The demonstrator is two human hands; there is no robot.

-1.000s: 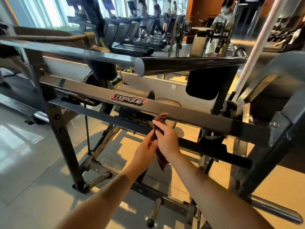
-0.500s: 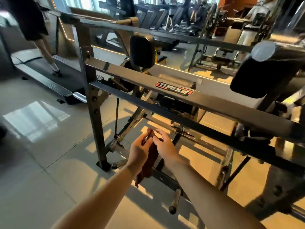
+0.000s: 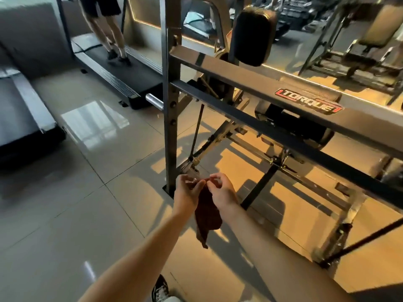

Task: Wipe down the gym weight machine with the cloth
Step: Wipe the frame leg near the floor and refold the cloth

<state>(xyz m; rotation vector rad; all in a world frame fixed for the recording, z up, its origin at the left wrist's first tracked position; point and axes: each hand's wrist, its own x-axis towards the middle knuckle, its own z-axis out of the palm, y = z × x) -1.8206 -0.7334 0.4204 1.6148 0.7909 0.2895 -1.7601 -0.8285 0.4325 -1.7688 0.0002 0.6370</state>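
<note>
A dark red cloth hangs between my two hands, in front of the weight machine and apart from it. My left hand pinches the cloth's top edge on the left. My right hand pinches it on the right with curled fingers. The grey steel weight machine fills the right half of the view: a slanted crossbar with a red TORQUE label, a dark lower bar and an upright post just beyond my hands. A black pad sits above the crossbar.
A person's legs walk on a black treadmill at the back left. Another treadmill's edge lies at far left. A chrome bar end sticks out by the post. Glossy tiled floor spreads left. My shoe shows at the bottom.
My hands came off the crossbar and dropped low with the cloth, now holding it away from the machine. The view has swung left and down toward the upright post.
</note>
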